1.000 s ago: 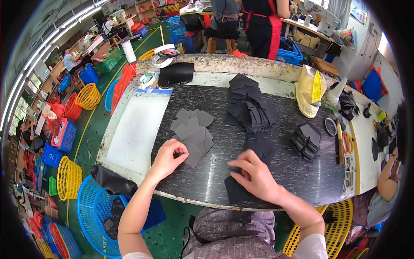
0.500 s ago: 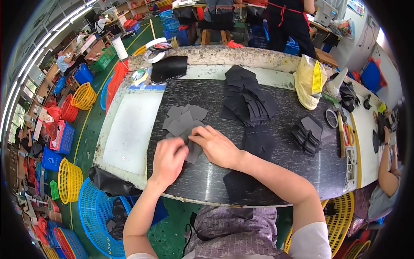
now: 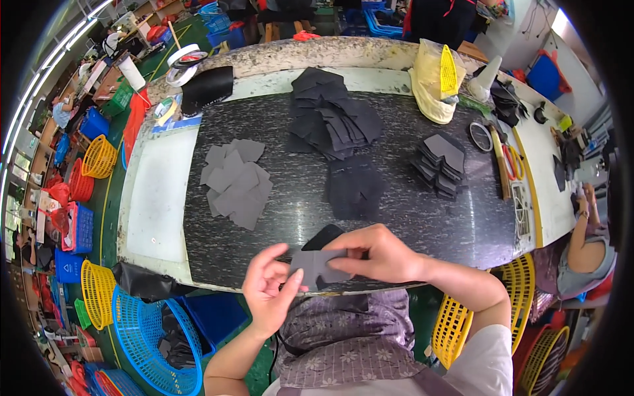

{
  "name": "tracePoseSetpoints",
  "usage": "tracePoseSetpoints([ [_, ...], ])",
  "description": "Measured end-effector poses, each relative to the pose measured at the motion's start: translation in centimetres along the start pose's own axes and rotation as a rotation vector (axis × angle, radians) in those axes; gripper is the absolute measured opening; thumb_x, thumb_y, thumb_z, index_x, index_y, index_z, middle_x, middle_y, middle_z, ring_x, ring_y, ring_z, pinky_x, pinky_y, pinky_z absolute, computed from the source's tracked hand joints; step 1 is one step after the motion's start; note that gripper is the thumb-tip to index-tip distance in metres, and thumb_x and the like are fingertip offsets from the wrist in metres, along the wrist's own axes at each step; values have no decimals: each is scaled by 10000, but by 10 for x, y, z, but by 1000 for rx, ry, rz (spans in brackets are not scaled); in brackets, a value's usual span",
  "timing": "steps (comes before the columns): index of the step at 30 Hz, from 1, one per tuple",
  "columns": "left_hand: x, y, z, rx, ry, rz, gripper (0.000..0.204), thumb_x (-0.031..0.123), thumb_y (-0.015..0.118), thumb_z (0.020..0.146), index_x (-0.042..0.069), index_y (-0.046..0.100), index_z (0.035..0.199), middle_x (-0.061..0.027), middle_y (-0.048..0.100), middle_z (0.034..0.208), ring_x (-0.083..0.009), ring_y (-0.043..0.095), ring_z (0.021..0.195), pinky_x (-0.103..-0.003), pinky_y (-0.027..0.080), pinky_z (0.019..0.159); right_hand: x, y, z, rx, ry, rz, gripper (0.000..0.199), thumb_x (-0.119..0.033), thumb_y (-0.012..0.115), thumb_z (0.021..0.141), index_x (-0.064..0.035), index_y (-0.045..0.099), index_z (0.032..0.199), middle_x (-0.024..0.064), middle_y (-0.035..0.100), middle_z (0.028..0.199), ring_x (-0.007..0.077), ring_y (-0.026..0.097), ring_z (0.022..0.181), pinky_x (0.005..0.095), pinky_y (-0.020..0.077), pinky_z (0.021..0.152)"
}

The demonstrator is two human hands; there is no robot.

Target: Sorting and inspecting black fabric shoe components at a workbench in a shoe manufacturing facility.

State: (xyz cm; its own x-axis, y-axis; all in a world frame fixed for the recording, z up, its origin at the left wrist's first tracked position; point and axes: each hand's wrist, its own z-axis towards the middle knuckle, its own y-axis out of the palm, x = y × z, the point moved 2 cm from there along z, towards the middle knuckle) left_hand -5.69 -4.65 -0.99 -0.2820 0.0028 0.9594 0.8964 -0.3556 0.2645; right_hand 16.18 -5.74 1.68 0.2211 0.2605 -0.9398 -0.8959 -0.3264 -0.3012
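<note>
Near the table's front edge, both hands hold a small flat grey cut piece (image 3: 309,265), with a notch in its lower edge. My right hand (image 3: 383,254) pinches its right end between thumb and fingers. At the left end, the thumb of my left hand (image 3: 269,290) lies on the piece, its index finger stretched away. Just behind it, a black cut piece (image 3: 325,234) lies partly hidden. A loose pile of grey pieces (image 3: 239,185) spreads to the left. Farther back is a heap of black pieces (image 3: 333,122), with more black pieces (image 3: 356,191) lying flat before it.
On the right stand a fanned stack of dark pieces (image 3: 441,162), a tape ring (image 3: 481,136), scissors (image 3: 514,162) and a yellowish bag (image 3: 429,86). Tape rolls (image 3: 181,63) sit back left. A blue basket (image 3: 158,343) and yellow basket (image 3: 452,327) flank me. Another person's arm (image 3: 584,231) shows right.
Both hands have come back from the grey pile toward the front edge, now with a grey piece between them. The view has shifted, so the table appears higher and more to the left.
</note>
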Motion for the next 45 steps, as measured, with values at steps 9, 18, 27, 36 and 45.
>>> tracePoseSetpoints([
  [9,-15,30,6,-249,102,748,305,19,728,833,81,701,1130,10,515,579,-38,445,468,-222,347,437,29,-6,-16,171,37,-415,377,-81,705,863,-66,566,1213,40,574,682,155,581,527,302,472,495],
  [18,1,26,1,-280,555,1333,335,90,758,768,96,696,1097,-75,630,986,-252,615,851,-394,485,757,17,-27,-4,271,-151,-952,280,-93,678,763,-64,596,1029,62,565,850,240,653,748,365,539,617],
  [27,-13,23,72,-822,571,867,447,-39,649,783,84,653,1212,-151,568,1359,-337,544,1266,-442,483,1024,56,-77,14,275,-176,-648,224,-136,784,769,-56,741,974,76,645,1049,257,601,923,362,509,824],
  [36,-29,46,76,-613,791,1350,330,85,617,841,-50,646,1141,-169,621,1242,-293,617,1151,-395,501,996,44,-62,8,155,-416,-1046,208,-156,755,785,-63,693,960,50,650,910,240,629,791,338,521,661],
  [45,-18,18,85,-621,517,953,301,61,658,847,9,663,1143,-147,610,1283,-304,578,1210,-414,468,1040,-28,-42,-19,748,-552,-993,142,12,706,759,-43,620,858,99,610,797,260,609,747,378,516,687],
])
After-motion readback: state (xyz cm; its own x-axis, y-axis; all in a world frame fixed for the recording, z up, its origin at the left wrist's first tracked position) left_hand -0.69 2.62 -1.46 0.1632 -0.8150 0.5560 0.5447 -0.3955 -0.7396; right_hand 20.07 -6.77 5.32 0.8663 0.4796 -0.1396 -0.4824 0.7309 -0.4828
